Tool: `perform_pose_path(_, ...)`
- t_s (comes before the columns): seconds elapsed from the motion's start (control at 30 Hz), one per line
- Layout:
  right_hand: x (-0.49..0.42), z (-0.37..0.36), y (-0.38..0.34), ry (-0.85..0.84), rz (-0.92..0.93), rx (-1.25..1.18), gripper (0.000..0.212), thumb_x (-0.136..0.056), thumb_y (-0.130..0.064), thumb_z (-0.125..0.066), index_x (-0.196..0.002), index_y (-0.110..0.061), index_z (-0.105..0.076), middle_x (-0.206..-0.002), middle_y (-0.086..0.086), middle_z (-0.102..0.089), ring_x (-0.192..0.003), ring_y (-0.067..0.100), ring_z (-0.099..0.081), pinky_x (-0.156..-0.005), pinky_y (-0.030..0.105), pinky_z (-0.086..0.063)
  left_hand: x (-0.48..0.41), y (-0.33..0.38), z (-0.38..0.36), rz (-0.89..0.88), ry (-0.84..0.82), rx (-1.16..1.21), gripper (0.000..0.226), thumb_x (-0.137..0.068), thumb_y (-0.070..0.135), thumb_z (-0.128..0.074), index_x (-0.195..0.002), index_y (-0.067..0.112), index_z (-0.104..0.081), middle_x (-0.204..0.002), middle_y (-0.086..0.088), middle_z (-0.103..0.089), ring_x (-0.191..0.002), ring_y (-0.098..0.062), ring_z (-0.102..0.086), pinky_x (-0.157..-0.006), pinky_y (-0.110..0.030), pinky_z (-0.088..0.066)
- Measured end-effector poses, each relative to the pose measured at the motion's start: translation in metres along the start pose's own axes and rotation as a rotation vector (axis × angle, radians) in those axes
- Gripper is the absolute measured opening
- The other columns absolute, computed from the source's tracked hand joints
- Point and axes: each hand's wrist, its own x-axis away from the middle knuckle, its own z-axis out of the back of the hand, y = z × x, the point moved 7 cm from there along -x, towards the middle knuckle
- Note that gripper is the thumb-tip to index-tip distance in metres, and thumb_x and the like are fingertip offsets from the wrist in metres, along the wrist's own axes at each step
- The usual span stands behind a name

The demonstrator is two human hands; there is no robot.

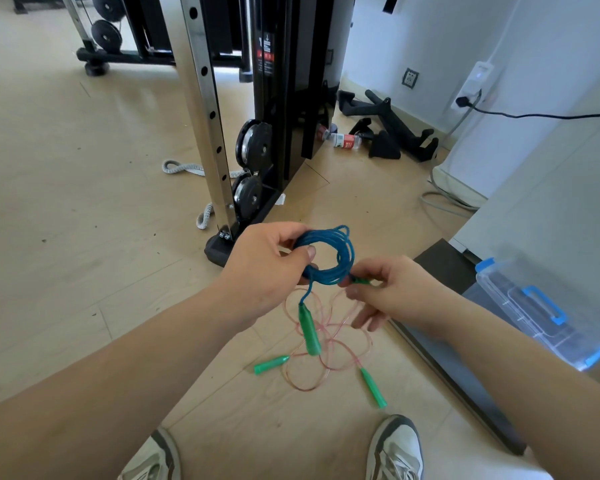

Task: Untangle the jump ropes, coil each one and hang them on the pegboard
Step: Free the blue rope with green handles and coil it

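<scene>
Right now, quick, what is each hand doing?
Left hand: closed, gripping the coiled blue jump rope.
Right hand: closed, pinching that rope's green handle beside the coil.

The left hand (pixel 267 268) grips the coiled blue jump rope (pixel 340 252) on its left side, thumb laid over the strands. The right hand (pixel 392 292) pinches the coil at its lower right edge, where a green handle (pixel 361 280) shows between the fingers. The second green handle (pixel 309 329) hangs below the coil on a short tail. The pink jump rope (pixel 328 336) lies in loose, overlapping loops on the wooden floor (pixel 84 237) beneath, both its green handles down. A clear storage box (pixel 534 313) stands to the right, a cable machine (pixel 222 133) beyond.
</scene>
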Motion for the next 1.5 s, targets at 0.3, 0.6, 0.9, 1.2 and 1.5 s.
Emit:
perform_pose_path(0.3,-0.007,-0.001,0.01,0.018,-0.104,0.154,0.026,-0.097,-0.005,-0.057,-0.117,-0.018,-0.068,-0.096,0.0,-0.073,-0.053,0.02,-0.071,-0.05,0.029,-0.057,-0.005,0.006,0.005,-0.111,-0.017,-0.232,0.025,-0.096,0.006,-0.063,-0.111,0.022,-0.075,-0.088,-0.004,-0.075,-0.079,-0.013,-0.075,-0.084,-0.038,-0.064)
perform_pose_path(0.6,-0.029,0.009,-0.03,-0.078,0.126,-0.409,0.037,-0.092,-0.02,-0.068,-0.128,-0.016,-0.064,-0.11,0.008,-0.078,-0.055,0.019,-0.058,-0.052,0.03,-0.048,-0.027,0.009,-0.007,-0.215,-0.063,-0.333,0.029,-0.092,0.008,-0.067,-0.105,0.034,-0.073,-0.094,0.001,-0.067,-0.083,-0.017,-0.069,-0.082,-0.047,-0.058)
perform_pose_path(0.9,-0.088,0.067,-0.013,0.161,0.083,0.035,0.017,-0.106,-0.036,-0.053,-0.102,-0.031,-0.069,-0.087,-0.027,-0.072,-0.086,-0.002,-0.065,-0.075,0.011,-0.048,-0.109,-0.003,-0.048,0.013,-0.03,-0.046,0.035,-0.088,0.009,-0.078,-0.115,0.031,-0.073,-0.096,0.015,-0.076,-0.09,-0.002,-0.073,-0.083,-0.028,-0.063)
perform_pose_path(1.2,-0.06,0.19,-0.1,0.381,0.036,-0.104,0.017,-0.107,-0.035,-0.049,-0.103,-0.026,-0.063,-0.087,-0.011,-0.076,-0.082,0.003,-0.066,-0.072,0.017,-0.051,-0.151,0.137,-0.079,0.074,-0.207,0.022,0.05,-0.088,0.005,-0.075,-0.13,0.029,-0.064,-0.114,0.016,-0.073,-0.105,-0.001,-0.07,-0.09,-0.029,-0.061)
perform_pose_path(1.5,0.029,0.344,-0.279,0.301,0.04,-0.112,0.018,-0.106,-0.043,-0.046,-0.098,-0.034,-0.059,-0.088,0.004,-0.075,-0.084,0.022,-0.074,-0.085,0.054,-0.059,-0.155,0.392,-0.076,0.088,-0.142,0.129,0.027,-0.088,0.01,-0.078,-0.109,0.021,-0.066,-0.096,0.0,-0.078,-0.089,-0.013,-0.076,-0.081,-0.033,-0.063)
